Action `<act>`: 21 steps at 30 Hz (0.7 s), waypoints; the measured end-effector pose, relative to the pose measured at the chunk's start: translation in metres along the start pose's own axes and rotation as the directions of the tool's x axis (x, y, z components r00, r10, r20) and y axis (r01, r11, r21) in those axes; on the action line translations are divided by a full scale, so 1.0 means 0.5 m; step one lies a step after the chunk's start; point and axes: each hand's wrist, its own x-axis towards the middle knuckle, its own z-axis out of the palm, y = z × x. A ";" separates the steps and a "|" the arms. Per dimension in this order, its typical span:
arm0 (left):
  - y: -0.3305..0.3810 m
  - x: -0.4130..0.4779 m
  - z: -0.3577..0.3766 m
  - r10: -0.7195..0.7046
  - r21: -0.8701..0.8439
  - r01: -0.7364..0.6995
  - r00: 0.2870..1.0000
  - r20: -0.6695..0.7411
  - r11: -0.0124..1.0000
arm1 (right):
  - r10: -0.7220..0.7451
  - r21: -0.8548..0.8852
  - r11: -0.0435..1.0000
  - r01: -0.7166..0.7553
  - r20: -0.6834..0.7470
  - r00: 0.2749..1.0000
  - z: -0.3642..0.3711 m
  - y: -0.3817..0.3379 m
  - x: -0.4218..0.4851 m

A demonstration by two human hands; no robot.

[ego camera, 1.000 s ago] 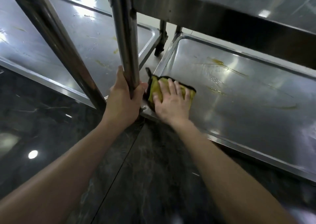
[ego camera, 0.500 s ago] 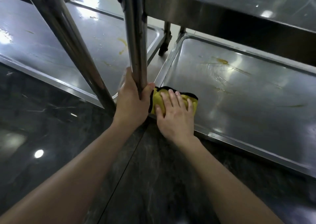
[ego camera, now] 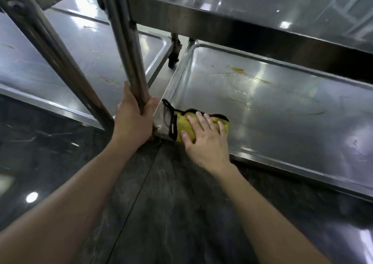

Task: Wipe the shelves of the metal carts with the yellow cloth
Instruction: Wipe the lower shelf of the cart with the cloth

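Note:
A yellow cloth (ego camera: 182, 125) with a black edge lies in the near left corner of the right cart's bottom shelf (ego camera: 282, 110). My right hand (ego camera: 203, 136) presses flat on the cloth, fingers straight and spread. My left hand (ego camera: 133, 118) grips the upright corner post (ego camera: 125, 41) of that cart, thumb wrapped round it. Yellowish streaks (ego camera: 238, 70) mark the shelf farther back.
A second metal cart's bottom shelf (ego camera: 66, 62) lies to the left, with its own slanted post (ego camera: 50, 48) and small yellow smears. A caster wheel (ego camera: 173, 58) stands between the carts. An upper shelf (ego camera: 252, 31) overhangs the right one. Dark glossy marble floor (ego camera: 161, 203) is below.
My right hand has slid the cloth slightly right along the shelf's front edge, away from the post. My left hand keeps its grip on the post.

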 end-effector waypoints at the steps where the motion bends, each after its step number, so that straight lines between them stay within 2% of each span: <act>1: 0.004 0.001 -0.002 -0.005 0.008 0.005 1.000 0.001 1.000 | 0.021 -0.009 1.000 -0.021 0.011 1.000 -0.010 0.024 0.013; 4: 0.017 -0.018 0.001 -0.050 0.011 0.050 0.998 -0.032 0.999 | 0.110 -0.048 0.993 -0.109 0.003 0.994 -0.050 0.102 0.173; 6: 0.016 -0.067 0.024 -0.056 0.010 0.059 0.986 -0.160 0.998 | 0.172 -0.064 0.983 -0.171 0.017 0.985 -0.079 0.136 0.268; 7: 0.010 -0.099 0.043 0.018 0.115 0.009 0.973 -0.231 0.993 | 0.185 -0.066 0.981 -0.184 0.022 0.982 -0.083 0.141 0.289; 8: 0.005 -0.131 0.065 0.149 0.276 -0.084 0.963 -0.225 0.957 | 0.178 -0.065 0.982 -0.177 0.018 0.984 -0.080 0.140 0.290; 9: -0.006 -0.159 0.090 0.290 0.418 -0.215 0.949 -0.123 0.882 | 0.162 -0.058 0.985 -0.161 0.004 0.987 -0.074 0.134 0.267; 10: -0.024 -0.177 0.116 0.400 0.498 -0.365 0.916 0.039 0.786 | 0.139 -0.040 0.989 -0.139 -0.012 0.990 -0.065 0.129 0.225; 11: -0.047 -0.180 0.143 0.455 0.524 -0.481 0.870 0.188 0.703 | 0.125 -0.031 0.992 -0.126 -0.039 0.991 -0.055 0.125 0.169; 12: -0.072 -0.172 0.166 0.479 0.527 -0.546 0.835 0.272 0.652 | 0.118 -0.022 0.993 -0.120 -0.060 0.991 -0.044 0.123 0.107; 14: -0.112 -0.145 0.200 0.465 0.554 -0.561 0.826 0.319 0.615 | 0.099 -0.028 0.995 -0.101 -0.074 0.992 -0.026 0.128 -0.001; 16: -0.137 -0.132 0.221 0.431 0.591 -0.532 0.844 0.318 0.606 | 0.100 -0.031 0.994 -0.102 -0.042 0.994 -0.024 0.151 -0.021; 19: -0.142 -0.129 0.236 0.414 0.613 -0.494 0.866 0.281 0.617 | 0.165 -0.047 0.985 -0.169 -0.084 0.983 -0.055 0.201 0.138; 21: -0.140 -0.130 0.235 0.408 0.634 -0.474 0.875 0.261 0.611 | 0.230 -0.041 0.972 -0.232 -0.056 0.972 -0.083 0.221 0.256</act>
